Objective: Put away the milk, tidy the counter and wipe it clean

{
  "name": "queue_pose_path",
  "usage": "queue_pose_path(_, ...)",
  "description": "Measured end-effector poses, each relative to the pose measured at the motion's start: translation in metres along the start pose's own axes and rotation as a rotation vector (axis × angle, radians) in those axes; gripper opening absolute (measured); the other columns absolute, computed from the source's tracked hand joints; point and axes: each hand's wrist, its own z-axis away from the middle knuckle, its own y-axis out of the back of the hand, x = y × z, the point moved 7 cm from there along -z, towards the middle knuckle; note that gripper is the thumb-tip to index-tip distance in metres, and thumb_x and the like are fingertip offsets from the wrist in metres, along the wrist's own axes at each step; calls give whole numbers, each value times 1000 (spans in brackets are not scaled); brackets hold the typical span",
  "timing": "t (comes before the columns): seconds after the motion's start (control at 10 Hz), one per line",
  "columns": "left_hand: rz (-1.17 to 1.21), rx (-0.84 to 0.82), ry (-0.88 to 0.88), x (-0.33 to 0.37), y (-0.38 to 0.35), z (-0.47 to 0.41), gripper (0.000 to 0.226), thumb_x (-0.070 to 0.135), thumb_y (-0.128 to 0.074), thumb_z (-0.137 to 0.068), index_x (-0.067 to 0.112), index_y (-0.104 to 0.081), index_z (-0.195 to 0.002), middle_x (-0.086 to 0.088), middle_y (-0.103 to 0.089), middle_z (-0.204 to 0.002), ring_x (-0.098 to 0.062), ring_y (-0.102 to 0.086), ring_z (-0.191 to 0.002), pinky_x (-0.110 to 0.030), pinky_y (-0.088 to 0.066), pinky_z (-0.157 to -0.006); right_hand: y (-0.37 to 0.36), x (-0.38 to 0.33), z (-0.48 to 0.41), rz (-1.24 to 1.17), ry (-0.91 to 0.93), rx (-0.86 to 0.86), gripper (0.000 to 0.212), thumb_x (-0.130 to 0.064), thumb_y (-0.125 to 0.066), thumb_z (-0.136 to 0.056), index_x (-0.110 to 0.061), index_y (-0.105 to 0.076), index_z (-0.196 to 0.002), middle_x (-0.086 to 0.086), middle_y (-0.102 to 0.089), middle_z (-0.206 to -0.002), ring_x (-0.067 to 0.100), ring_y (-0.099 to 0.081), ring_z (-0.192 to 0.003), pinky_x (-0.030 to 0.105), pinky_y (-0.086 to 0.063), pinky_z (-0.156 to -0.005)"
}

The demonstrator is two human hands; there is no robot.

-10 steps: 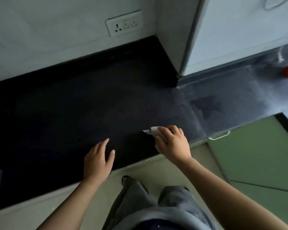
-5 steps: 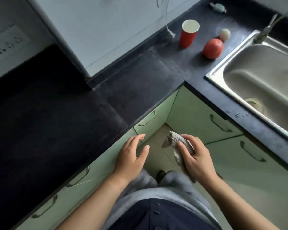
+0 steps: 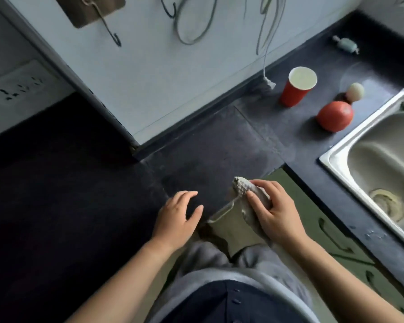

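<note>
The dark, matte table [image 3: 208, 145] is turning a corner here, and its front edge is stepping inward just above the 2 hands. The right hand [image 3: 275, 210] is gripping a pale, nubbly cloth [image 3: 243, 187], fingers closed over it, and the cloth's bunched tip is lying right at that inner front edge, partly over the green cabinet front [image 3: 233, 224] below. The left hand [image 3: 177, 217] is hanging open and holding nothing, fingers loosely curled, over the table's edge just left of the cloth. A slim metal drawer handle [image 3: 222, 209] is showing between the 2 hands.

A wide stretch of bare table is lying open ahead of the hands and to the left, where the surface is looking darker and smoother; the middle patch is looking dusty and streaked. Farther back on the right, a red cup [image 3: 296, 89] with a pale inside is standing upright, well apart from the cloth. Near it a round red ball [image 3: 335, 116] is sitting just beside a smaller cream ball [image 3: 355, 91]. A shiny steel sink [image 3: 336, 164] is filling the right side, its rim running close to the table's front edge. A white wall panel [image 3: 149, 78] is rising behind, with a thin cord [image 3: 266, 66] dangling down to the table.
</note>
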Motion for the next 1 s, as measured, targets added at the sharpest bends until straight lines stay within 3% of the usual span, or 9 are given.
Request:
queue_pose_path(0.2,-156,86,37,-20,30,-37,60,56,-33,-82,20,-59,-121,3,-57,-124,-18,-54,-115,-37,-44,-96,-34,-36,-88,66,147,-122,21,-33,-58,-89,-26,-62,-108,-3,-59,-105,15,-53,-99,23,-36,-87)
queue_pose_path(0.3,-216,102,54,-25,30,-46,57,55,-36,-82,21,-60,-121,2,-57,-126,-19,-54,-117,-39,-46,-94,-54,-53,-118,139,216,-222,24,-33,-57,-89,-26,-60,-111,-2,-57,-108,21,-50,-99,27,-35,-84)
queue_pose_path(0.4,-282,105,132,-26,26,-54,60,55,-33,-83,22,-55,-128,-1,-50,-138,-23,-47,-126,-41,-43,-97,-73,-61,-144,244,283,-337,29,-38,-53,-90,-27,-58,-117,-1,-54,-113,22,-46,-101,32,-39,-82)
queue_pose_path(0.5,-328,15,260,-31,11,-54,60,54,-37,-89,29,-34,-143,1,-26,-154,-20,-25,-140,-41,-31,-109,-89,-64,-162,371,332,-424,33,-43,-48,-91,-28,-54,-121,0,-51,-117,25,-44,-105,40,-42,-83)
queue_pose_path(0.6,-332,-16,320,-31,1,-51,63,54,-37,-90,31,-22,-147,1,-13,-158,-22,-15,-144,-44,-27,-112,-105,-61,-171,456,388,-486,35,-43,-45,-93,-28,-50,-124,1,-47,-123,25,-41,-111,40,-38,-85)
queue_pose_path(0.8,-337,-56,370,-32,3,-49,65,56,-38,-89,32,-20,-147,3,-6,-159,-20,-7,-145,-48,-20,-113,-130,-49,-167,596,454,-671,43,-42,-49,-90,-33,-40,-131,2,-38,-133,26,-35,-121,44,-39,-91)
queue_pose_path(0.9,-290,108,338,-16,30,-42,64,58,-33,-85,27,-38,-141,2,-21,-156,-19,-19,-143,-51,-24,-111,-113,-61,-162,579,456,-664,51,-49,-54,-86,-37,-38,-133,0,-34,-138,25,-31,-127,47,-35,-96)
queue_pose_path(1.0,-229,336,288,0,59,-27,63,56,-35,-82,24,-48,-134,2,-37,-149,-19,-33,-136,-44,-31,-109,-80,-70,-157,465,488,-561,55,-53,-57,-83,-35,-41,-132,-3,-41,-136,22,-36,-126,43,-36,-96)
